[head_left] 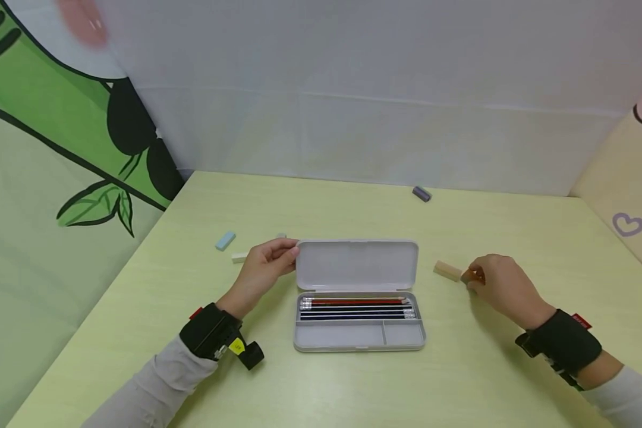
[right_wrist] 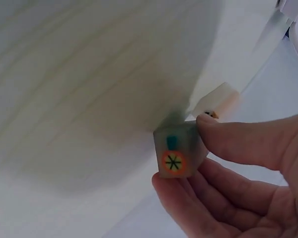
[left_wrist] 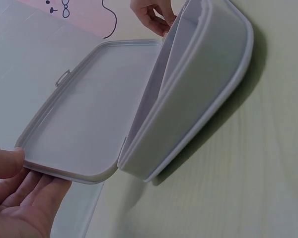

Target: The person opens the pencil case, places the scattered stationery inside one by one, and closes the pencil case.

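An open white pencil case (head_left: pixel 339 336) lies on the table between both hands, its lid (head_left: pixel 357 264) raised at the back. My left hand (head_left: pixel 262 267) grips the lid's left edge, thumb on the inner face and fingers behind, as the left wrist view shows. Several pencils (head_left: pixel 355 309), dark striped ones and a red one, fill the rear compartment; two front compartments hold nothing. Right of the case, my right hand (head_left: pixel 505 288) pinches a small block-shaped eraser (right_wrist: pixel 175 148) with a round orange pattern on its end. A tan eraser (head_left: pixel 447 271) lies right beside it.
Left of the case lie a light blue eraser (head_left: pixel 225 241) and a white eraser (head_left: pixel 239 258), the latter partly behind my left hand. A small grey block (head_left: pixel 281 235) peeks out above that hand. A dark purple block (head_left: pixel 421 194) sits near the back edge, before a pale cloth wall (head_left: pixel 353 142).
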Demonstrator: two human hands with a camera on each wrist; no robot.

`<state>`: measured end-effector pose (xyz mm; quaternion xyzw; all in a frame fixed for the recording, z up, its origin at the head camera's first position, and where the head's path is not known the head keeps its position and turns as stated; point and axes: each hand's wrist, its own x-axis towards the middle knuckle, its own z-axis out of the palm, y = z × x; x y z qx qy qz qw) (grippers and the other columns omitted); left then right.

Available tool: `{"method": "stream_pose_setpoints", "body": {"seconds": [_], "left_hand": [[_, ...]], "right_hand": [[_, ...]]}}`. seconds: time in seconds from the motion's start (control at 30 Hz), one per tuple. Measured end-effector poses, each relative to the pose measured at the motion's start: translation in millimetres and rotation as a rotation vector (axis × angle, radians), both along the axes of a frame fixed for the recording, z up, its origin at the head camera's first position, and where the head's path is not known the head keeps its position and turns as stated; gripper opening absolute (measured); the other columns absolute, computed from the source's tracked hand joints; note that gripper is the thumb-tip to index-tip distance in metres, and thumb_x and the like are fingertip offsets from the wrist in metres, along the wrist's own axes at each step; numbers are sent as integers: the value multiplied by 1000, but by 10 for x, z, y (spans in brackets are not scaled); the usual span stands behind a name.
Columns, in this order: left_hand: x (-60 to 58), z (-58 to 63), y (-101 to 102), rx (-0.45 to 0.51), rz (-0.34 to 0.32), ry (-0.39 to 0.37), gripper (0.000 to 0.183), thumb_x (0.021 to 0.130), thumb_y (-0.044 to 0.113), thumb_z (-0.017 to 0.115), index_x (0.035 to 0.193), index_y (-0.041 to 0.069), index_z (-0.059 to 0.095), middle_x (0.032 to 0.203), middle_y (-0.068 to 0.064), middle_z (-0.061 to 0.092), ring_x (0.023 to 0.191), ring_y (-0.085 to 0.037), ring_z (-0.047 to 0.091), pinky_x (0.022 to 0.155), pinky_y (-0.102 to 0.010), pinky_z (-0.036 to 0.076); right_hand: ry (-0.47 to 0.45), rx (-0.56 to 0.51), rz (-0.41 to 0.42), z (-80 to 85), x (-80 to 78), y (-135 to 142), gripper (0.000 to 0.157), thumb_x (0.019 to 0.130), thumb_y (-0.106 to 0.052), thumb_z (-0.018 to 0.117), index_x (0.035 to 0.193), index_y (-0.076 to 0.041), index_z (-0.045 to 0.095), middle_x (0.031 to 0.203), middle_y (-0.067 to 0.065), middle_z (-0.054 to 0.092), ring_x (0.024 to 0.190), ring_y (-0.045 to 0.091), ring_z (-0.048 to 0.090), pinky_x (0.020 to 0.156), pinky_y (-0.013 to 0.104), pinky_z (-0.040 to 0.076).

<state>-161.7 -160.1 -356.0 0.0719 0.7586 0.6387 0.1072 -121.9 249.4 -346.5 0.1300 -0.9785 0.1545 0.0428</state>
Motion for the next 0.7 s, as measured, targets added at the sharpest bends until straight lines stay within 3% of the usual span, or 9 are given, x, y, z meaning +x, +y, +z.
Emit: {"method": "stream_pose_setpoints", "body": {"seconds": [0.43,0.7], "left_hand": [[11,-12,-6,11,0,-6,35,99,16,54,128,-4,55,124,-24,63,96,-4,66,91,-25,58],[20,-15,-21,16,-14,45,38,98,22,57,126,-3,57,118,-18,67,95,-4,67,87,-24,59]], "right_hand": [[23,7,8,-60,0,17,9,77,1,74,85,4,70,74,10,63,65,15,52,55,23,42],[26,7,-3,-69,0,10,11,75,1,76,83,2,69,73,7,62,65,14,50,54,22,41]]}}
